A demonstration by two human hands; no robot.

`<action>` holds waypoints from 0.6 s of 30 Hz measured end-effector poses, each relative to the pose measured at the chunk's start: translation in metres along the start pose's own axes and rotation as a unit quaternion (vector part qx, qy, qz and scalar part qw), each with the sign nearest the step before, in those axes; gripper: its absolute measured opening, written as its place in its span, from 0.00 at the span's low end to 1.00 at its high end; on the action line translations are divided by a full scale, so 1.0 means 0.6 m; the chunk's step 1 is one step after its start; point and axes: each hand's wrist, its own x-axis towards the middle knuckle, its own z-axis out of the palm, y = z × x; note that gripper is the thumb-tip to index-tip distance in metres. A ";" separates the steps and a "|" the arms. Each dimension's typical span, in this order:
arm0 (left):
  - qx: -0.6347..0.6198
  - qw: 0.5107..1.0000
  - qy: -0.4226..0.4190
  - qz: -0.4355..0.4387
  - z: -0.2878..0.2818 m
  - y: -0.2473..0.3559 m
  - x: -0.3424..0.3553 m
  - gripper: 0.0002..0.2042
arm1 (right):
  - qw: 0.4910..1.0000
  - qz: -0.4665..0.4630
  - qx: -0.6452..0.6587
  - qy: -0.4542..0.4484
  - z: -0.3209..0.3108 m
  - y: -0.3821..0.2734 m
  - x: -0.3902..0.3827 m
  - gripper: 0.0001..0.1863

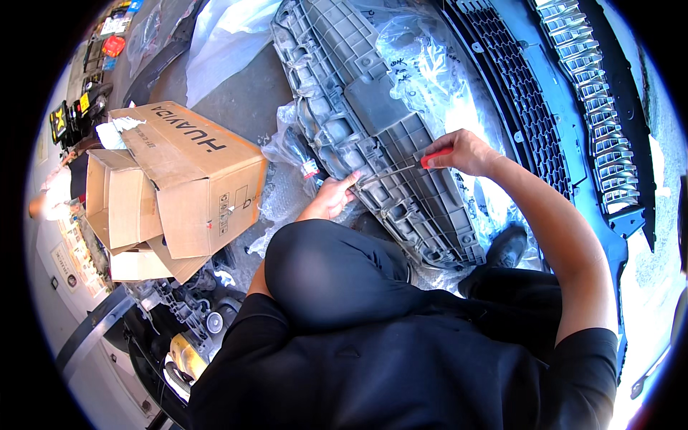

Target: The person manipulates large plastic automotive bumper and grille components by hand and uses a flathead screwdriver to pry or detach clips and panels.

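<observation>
In front of my knees lies a long dark grey plastic car grille (390, 107), its ribbed, clipped back side facing up. My right hand (466, 152) is closed around the red handle of a screwdriver (436, 157). The thin shaft points left across the grille, and its tip is close to my left thumb. My left hand (334, 198) is closed on the grille's left edge, thumb on top; the fingers underneath are partly hidden. Whether the tip touches a clip or screw is too small to tell.
Clear plastic wrap (426, 61) lies beside and under the grille. An opened cardboard box (193, 172) stands at left, with car parts (197, 315) below it. On the right are a black mesh grille (516, 79), a chrome-slatted grille (595, 100) and a dark bumper panel (591, 222).
</observation>
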 end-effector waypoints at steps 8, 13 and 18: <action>0.005 1.000 -0.004 0.005 -0.002 -0.002 0.001 0.20 | 0.999 0.005 0.002 -0.034 -0.006 -0.006 0.007 0.17; 0.004 1.000 -0.002 0.014 0.000 -0.001 -0.003 0.19 | 0.997 -0.052 -0.033 -0.038 -0.014 -0.013 0.013 0.18; 0.001 1.000 -0.021 0.023 -0.003 -0.003 0.001 0.19 | 0.998 -0.026 -0.049 -0.008 -0.006 -0.017 0.022 0.18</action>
